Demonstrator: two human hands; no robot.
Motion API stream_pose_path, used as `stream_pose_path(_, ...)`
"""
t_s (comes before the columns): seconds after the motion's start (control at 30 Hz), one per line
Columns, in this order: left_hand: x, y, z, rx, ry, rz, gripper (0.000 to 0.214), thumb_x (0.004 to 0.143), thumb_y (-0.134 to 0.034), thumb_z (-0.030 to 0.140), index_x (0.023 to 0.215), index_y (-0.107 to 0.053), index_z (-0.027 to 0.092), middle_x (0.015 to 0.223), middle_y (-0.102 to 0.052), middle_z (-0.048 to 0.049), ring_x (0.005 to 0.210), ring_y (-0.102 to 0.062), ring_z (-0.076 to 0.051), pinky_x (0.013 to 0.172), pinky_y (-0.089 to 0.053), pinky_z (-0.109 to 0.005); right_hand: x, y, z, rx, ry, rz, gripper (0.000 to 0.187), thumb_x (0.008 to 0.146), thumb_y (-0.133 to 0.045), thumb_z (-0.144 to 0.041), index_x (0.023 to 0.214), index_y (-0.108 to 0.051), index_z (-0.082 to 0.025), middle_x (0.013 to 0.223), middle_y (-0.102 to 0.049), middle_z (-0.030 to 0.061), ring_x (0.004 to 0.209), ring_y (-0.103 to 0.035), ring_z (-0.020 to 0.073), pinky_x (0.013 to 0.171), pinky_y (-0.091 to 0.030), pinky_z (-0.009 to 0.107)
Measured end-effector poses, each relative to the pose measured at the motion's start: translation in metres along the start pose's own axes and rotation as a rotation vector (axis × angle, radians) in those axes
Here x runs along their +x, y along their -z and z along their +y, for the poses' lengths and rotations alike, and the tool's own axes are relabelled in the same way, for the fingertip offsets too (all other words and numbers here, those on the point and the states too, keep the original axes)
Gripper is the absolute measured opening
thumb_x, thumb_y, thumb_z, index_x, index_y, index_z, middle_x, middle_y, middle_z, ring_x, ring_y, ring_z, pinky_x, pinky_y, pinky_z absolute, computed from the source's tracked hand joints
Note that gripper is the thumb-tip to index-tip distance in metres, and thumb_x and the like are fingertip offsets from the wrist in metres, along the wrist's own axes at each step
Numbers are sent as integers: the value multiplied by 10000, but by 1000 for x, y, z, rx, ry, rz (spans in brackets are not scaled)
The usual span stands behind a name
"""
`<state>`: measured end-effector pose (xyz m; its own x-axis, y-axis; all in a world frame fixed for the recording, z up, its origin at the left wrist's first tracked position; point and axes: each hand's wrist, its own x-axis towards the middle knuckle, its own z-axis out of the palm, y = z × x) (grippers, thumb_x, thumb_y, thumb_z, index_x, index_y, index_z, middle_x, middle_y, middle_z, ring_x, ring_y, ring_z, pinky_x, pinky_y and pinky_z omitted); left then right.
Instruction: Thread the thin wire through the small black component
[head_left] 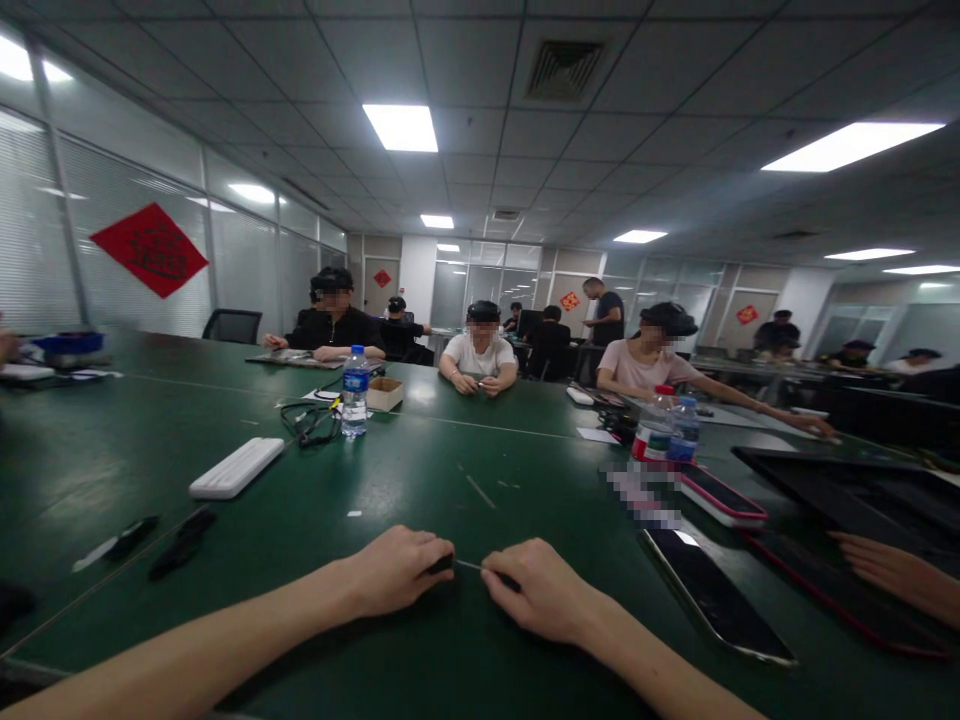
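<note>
Head camera: I observe both bare hands above the near edge of a dark green, glossy table (420, 480), close together with a narrow gap between them. My left hand (401, 570) has its fingers curled inward, a dark patch showing at the fingertips. My right hand (544, 592) mirrors it, thumb and fingers drawn together. A thin, pale, straight strip (469, 565) spans the gap between the fingertips; I cannot tell whether either hand grips it.

Left of the hands lie two slim black objects (180, 543) and, farther away, a white rectangular plastic block (237, 467). Beyond that stand a clear plastic bottle with a blue label (355, 392) and an open tan box (385, 394), with tangled black cables (309, 425) just left of the bottle.

Right of the hands lies a black-screened, pale-edged smartphone (716, 595); farther back are a red-edged phone (721, 495) and a red-capped bottle (651, 425). Another person's hand (900, 572) enters at the right. Across the table sits a person in a white shirt (480, 357).
</note>
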<state>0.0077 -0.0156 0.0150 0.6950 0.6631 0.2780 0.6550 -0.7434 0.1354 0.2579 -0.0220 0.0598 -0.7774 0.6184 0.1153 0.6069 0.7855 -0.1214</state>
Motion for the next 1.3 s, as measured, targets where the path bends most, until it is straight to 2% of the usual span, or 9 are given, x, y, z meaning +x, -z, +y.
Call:
stream_pose_path(0.17, 1, 0, 1, 12, 27, -11, 210, 993, -477, 335, 1105, -601, 209, 970, -715, -59, 847, -696, -217, 726, -495, -275, 0, -2, -4, -28, -55, -26, 342, 1011, -387, -321, 926, -687, -181, 823, -704, 50, 700, -632, 150, 711, -436, 242)
stream_pose_path(0.33, 2, 0, -1, -16, 75, 15, 217, 988, -482, 334, 1097, -619, 205, 967, -720, -61, 847, -697, -214, 731, -489, -274, -1, -5, -7, -99, -109, 16, 370, 1039, -331, -360, 1005, -669, -213, 886, -701, 56, 764, -645, 177, 726, -441, 273)
stream_pose_path(0.57, 3, -4, -7, -72, 91, 29, 249, 987, -489, 351, 1124, -630, 199, 1003, -722, -71, 886, -687, -213, 770, -485, -281, 1, -3, -13, -142, -208, 1, 382, 1046, -303, -396, 1038, -649, -234, 884, -672, 54, 724, -626, 183, 622, -409, 265)
stream_pose_path(0.73, 2, -2, -6, -89, 94, 46, 247, 995, -474, 343, 1122, -632, 201, 1035, -718, -71, 890, -684, -211, 766, -476, -281, -1, -5, -14, -81, -205, 68, 334, 1000, -409, -428, 1148, -623, -218, 961, -656, 64, 803, -626, 196, 688, -444, 285)
stream_pose_path(0.83, 2, -2, -6, -86, 103, 36, 239, 989, -485, 339, 1111, -638, 202, 1027, -719, -69, 881, -681, -211, 753, -472, -280, -2, -3, -13, -23, -214, 98, 311, 939, -489, -322, 1211, -591, -213, 1080, -630, 68, 853, -622, 189, 731, -465, 291)
stream_pose_path(0.93, 3, -2, -8, -79, 117, 29, 236, 982, -495, 338, 1100, -644, 199, 996, -723, -70, 876, -681, -212, 748, -468, -277, -3, 0, -13, 15, -188, 66, 275, 903, -502, -245, 1153, -604, -188, 1089, -626, 69, 871, -620, 190, 760, -485, 303)
stream_pose_path(1.1, 3, -5, -20, -77, 153, 44, 253, 981, -490, 362, 1099, -648, 204, 995, -723, -69, 867, -681, -220, 742, -467, -292, -2, 0, -8, 7, -112, 82, 328, 979, -440, -268, 1272, -578, -215, 1186, -611, 84, 969, -621, 204, 821, -503, 317)
stream_pose_path(1.3, 4, -8, -27, -119, 176, 31, 271, 977, -491, 382, 1097, -656, 203, 950, -723, -63, 840, -675, -216, 726, -460, -287, 1, -5, 0, -20, -111, 99, 360, 1031, -372, -314, 1307, -592, -244, 1141, -645, 77, 932, -639, 196, 800, -515, 304)
